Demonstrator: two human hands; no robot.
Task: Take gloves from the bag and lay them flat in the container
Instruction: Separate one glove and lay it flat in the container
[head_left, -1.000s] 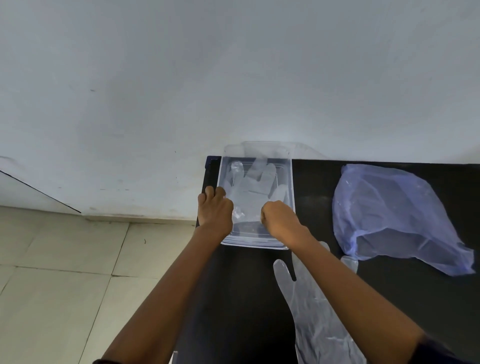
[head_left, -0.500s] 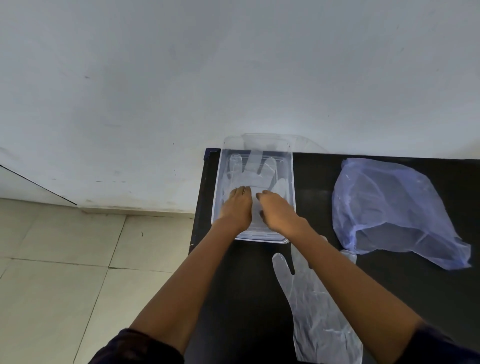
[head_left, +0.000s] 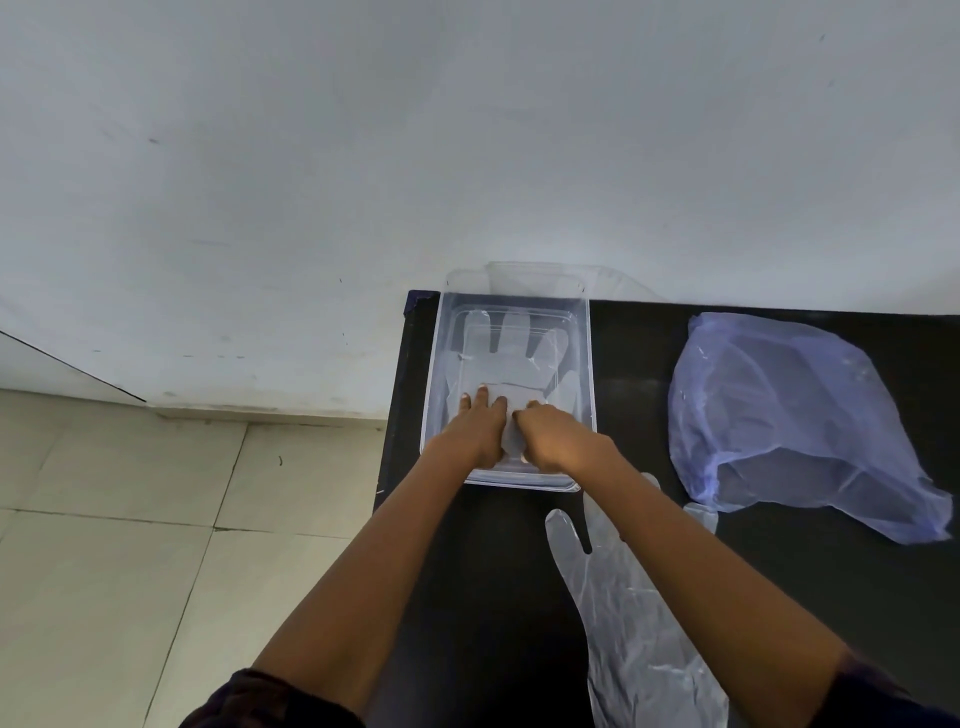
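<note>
A blue plastic bag (head_left: 789, 415) lies right of the clear container (head_left: 586, 364). A spare glove (head_left: 628, 623) waits nearer. Inside it, left hand (head_left: 475, 434) presses flat-fingered, right hand (head_left: 553, 439) with fingers curled, smoothing the glove (head_left: 511, 358); next comes fetching the spare.

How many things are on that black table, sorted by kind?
Clear plastic gloves: 2, one in the container, one loose on the table
Clear container: 1
Clear lid behind the container: 1
Bluish plastic bag: 1
Total: 5
</note>
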